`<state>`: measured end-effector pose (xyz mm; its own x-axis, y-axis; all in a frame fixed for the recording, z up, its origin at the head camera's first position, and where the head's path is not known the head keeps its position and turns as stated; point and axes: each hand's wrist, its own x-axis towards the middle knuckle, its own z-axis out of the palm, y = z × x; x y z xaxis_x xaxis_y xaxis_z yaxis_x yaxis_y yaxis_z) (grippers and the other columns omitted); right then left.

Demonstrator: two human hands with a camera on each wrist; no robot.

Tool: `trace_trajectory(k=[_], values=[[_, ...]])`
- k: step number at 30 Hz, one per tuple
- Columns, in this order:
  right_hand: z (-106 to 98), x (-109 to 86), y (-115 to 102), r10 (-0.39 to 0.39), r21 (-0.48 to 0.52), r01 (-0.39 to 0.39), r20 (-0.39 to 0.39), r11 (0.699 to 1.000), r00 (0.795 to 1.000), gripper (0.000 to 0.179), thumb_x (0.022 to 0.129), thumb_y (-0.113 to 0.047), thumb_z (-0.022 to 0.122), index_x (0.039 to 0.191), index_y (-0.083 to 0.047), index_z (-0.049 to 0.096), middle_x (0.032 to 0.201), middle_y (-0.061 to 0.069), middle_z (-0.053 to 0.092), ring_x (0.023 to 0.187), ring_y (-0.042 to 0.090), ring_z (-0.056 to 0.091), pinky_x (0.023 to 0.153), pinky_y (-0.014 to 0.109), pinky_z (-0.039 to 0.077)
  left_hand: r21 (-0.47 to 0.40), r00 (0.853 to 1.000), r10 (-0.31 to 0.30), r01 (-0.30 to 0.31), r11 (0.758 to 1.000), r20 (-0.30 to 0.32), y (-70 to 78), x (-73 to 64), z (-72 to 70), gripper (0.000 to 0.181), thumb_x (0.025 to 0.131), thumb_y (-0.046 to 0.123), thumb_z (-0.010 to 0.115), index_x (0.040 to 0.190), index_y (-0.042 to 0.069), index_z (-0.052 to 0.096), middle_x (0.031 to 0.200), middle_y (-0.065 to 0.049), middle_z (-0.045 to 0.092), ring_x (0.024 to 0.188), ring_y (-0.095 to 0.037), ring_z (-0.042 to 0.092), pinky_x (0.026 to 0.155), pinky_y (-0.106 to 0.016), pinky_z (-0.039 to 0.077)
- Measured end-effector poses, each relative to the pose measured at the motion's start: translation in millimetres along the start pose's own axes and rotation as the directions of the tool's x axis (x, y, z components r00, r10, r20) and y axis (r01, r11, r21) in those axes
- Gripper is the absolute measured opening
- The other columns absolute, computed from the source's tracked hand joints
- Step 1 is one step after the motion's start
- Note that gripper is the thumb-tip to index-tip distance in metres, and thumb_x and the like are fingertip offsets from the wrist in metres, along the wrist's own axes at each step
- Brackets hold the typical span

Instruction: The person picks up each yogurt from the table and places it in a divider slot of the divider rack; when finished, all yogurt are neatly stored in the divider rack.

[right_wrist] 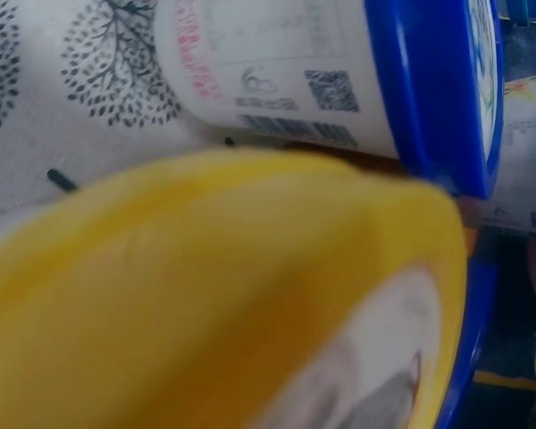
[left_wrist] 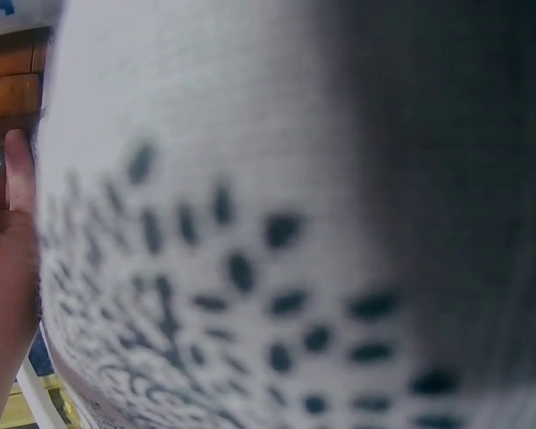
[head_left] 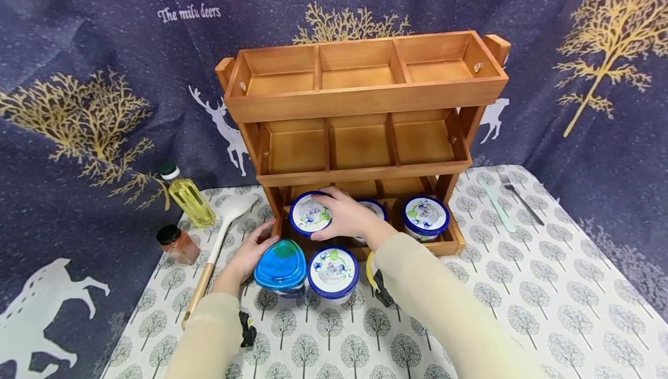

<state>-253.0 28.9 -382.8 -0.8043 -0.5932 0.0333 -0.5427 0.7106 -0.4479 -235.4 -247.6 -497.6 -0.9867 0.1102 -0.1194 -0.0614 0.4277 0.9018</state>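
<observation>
My right hand grips a white tub with a blue-rimmed, blueberry-printed lid, at the left of the rack's bottom tier. My left hand lies by that tier's left end, fingers extended toward the wood. Beside it on the cloth stands a container with a translucent blue lid. A similar blueberry tub is to its right. Partly behind my right forearm is a yellow-lidded tub, large in the right wrist view. Two more blueberry tubs, a middle one partly hidden and a right one, sit in the bottom tier.
The wooden three-tier rack has divided upper trays. At left are an oil bottle, a red-brown jar with a black lid and a white spatula. A mint-green knife and a fork lie at right.
</observation>
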Motion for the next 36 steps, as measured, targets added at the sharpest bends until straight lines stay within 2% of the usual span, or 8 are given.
trace_trajectory(k=[6, 9, 17, 23, 27, 36], values=[[5, 6.1, -2, 0.000, 0.003, -0.001, 0.053, 1.000, 0.999, 0.089, 0.070, -0.054, 0.075, 0.144, -0.020, 0.039, 0.150, 0.010, 0.026, 0.133, 0.033, 0.030, 0.101, 0.047, 0.035, 0.012, 1.000, -0.009, 0.009, 1.000, 0.009, 0.0, 0.9, -1.1, 0.064, 0.092, 0.040, 0.058, 0.147, 0.022, 0.032, 0.141, -0.022, 0.036, 0.128, -0.038, 0.034, 0.104, -0.056, 0.026], [9, 6.3, -1, 0.017, -0.014, -0.016, 0.085, 1.000, 0.996, 0.089, 0.070, -0.055, 0.075, 0.144, -0.021, 0.040, 0.150, 0.009, 0.027, 0.134, 0.031, 0.031, 0.101, 0.046, 0.036, 0.014, 1.000, -0.009, 0.009, 1.000, 0.008, 0.2, 2.2, -1.2, 0.064, 0.091, 0.042, 0.058, 0.147, 0.023, 0.033, 0.140, -0.021, 0.037, 0.127, -0.036, 0.035, 0.103, -0.056, 0.027], [19, 7.9, 2, 0.002, -0.073, 0.007, 0.127, 0.997, 0.992, 0.087, 0.072, -0.056, 0.073, 0.143, -0.018, 0.040, 0.149, 0.009, 0.029, 0.134, 0.030, 0.031, 0.105, 0.042, 0.032, 0.020, 1.000, -0.014, 0.015, 1.000, -0.003, 0.3, 0.9, -1.0, 0.065, 0.090, 0.044, 0.059, 0.146, 0.024, 0.033, 0.141, -0.020, 0.037, 0.128, -0.036, 0.035, 0.103, -0.056, 0.027], [19, 6.9, 2, 0.008, -0.125, 0.007, 0.120, 0.992, 0.993, 0.080, 0.075, -0.058, 0.070, 0.141, -0.021, 0.044, 0.150, 0.008, 0.029, 0.135, 0.037, 0.024, 0.109, 0.050, 0.020, 0.009, 1.000, -0.018, 0.018, 1.000, -0.002, -0.7, 0.9, -0.4, 0.065, 0.090, 0.043, 0.059, 0.146, 0.024, 0.033, 0.140, -0.020, 0.038, 0.127, -0.036, 0.036, 0.103, -0.056, 0.027], [18, 5.8, 2, 0.007, -0.112, 0.006, 0.118, 0.994, 0.993, 0.075, 0.076, -0.056, 0.070, 0.138, -0.019, 0.049, 0.147, 0.010, 0.030, 0.135, 0.042, 0.021, 0.110, 0.050, 0.018, 0.004, 1.000, -0.009, 0.009, 1.000, 0.002, 0.0, 0.7, -0.6, 0.064, 0.091, 0.041, 0.059, 0.146, 0.023, 0.033, 0.140, -0.021, 0.038, 0.127, -0.036, 0.036, 0.103, -0.056, 0.027], [14, 9.1, -2, 0.032, -0.185, -0.003, 0.153, 0.983, 0.988, 0.081, 0.075, -0.060, 0.068, 0.141, -0.018, 0.045, 0.148, 0.008, 0.035, 0.134, 0.033, 0.026, 0.109, 0.049, 0.020, -0.002, 1.000, -0.016, 0.016, 1.000, 0.000, 1.0, -0.4, -0.6, 0.062, 0.092, 0.039, 0.058, 0.147, 0.022, 0.033, 0.140, -0.021, 0.037, 0.127, -0.037, 0.035, 0.104, -0.056, 0.026]])
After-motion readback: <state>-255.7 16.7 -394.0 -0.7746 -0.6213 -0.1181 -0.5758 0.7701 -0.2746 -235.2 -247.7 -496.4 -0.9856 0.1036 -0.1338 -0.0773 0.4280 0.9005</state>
